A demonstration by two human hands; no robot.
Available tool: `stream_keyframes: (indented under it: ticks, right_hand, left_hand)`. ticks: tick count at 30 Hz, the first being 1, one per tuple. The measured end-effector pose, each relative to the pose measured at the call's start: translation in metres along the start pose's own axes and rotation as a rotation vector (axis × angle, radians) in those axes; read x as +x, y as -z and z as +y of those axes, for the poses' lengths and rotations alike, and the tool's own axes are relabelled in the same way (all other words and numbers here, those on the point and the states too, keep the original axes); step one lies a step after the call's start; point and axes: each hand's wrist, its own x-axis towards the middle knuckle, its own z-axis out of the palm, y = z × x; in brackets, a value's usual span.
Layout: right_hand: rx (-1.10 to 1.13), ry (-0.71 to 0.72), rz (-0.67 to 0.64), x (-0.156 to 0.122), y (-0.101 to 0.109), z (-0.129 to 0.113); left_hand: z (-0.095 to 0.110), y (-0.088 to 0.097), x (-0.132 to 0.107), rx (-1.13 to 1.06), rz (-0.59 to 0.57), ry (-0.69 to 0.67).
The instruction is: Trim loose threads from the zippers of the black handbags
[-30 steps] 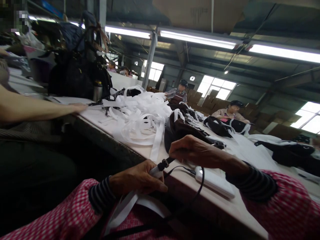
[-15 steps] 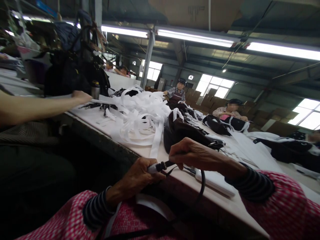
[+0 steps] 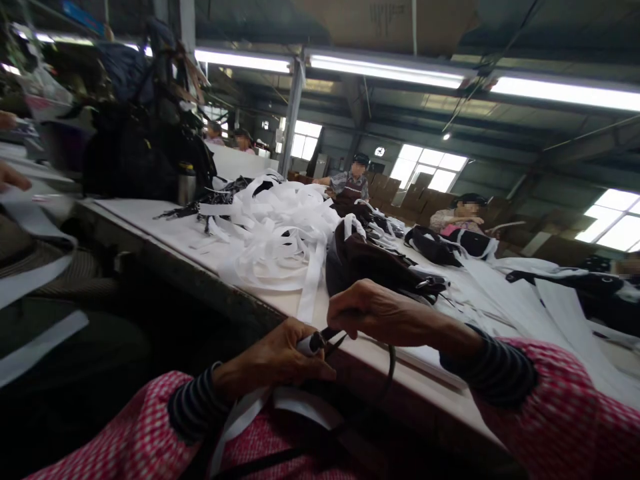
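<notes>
My left hand (image 3: 275, 357) is closed around a white strip (image 3: 304, 345), with a small dark fitting (image 3: 317, 341) at the end beside my thumb. My right hand (image 3: 367, 312) pinches a thin dark strap (image 3: 330, 332) that runs to that fitting. The strap's loose part (image 3: 391, 370) loops down below my right hand, over the table edge. Another stretch of white strip (image 3: 307, 407) lies across my lap. Just beyond my hands, a dark brown bag (image 3: 363, 257) with a metal clip rests on the table.
A large tangled heap of white strips (image 3: 285, 227) covers the table (image 3: 270, 301) ahead. Black bags (image 3: 435, 247) and flat white pieces lie to the right. A bottle (image 3: 187, 183) stands at the left. Co-workers sit across the table; another person's hand (image 3: 13, 179) shows far left.
The other person's arm at the left has drawn back, and white strip now hangs there. My right hand has shifted slightly left, closer to my left hand.
</notes>
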Motion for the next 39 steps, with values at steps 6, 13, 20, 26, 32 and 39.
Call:
stream_keyframes:
  ticks: [6, 13, 20, 26, 32, 39]
  right_hand:
    - [-0.059, 0.088, -0.009, -0.001, 0.0, -0.006]
    - [0.137, -0.12, -0.059, 0.001, -0.002, 0.005]
    - [0.345, -0.151, 0.017, 0.006, -0.025, 0.016]
    - [0.495, -0.211, 0.023, 0.004, -0.033, 0.027]
    - [0.674, -0.112, 0.14, -0.009, -0.032, 0.038]
    - [0.627, -0.11, 0.592, -0.034, 0.01, 0.026]
  left_hand:
    - [0.006, 0.002, -0.005, -0.154, -0.182, 0.034]
    - [0.002, -0.006, 0.001, 0.097, 0.095, -0.059]
    - [0.002, -0.01, 0.007, 0.214, 0.093, -0.185]
    - [0.007, -0.001, -0.002, 0.13, -0.052, -0.066]
    - [0.015, 0.032, -0.016, 0.294, 0.064, -0.123]
    - [0.048, 0.069, -0.046, 0.355, 0.305, -0.134]
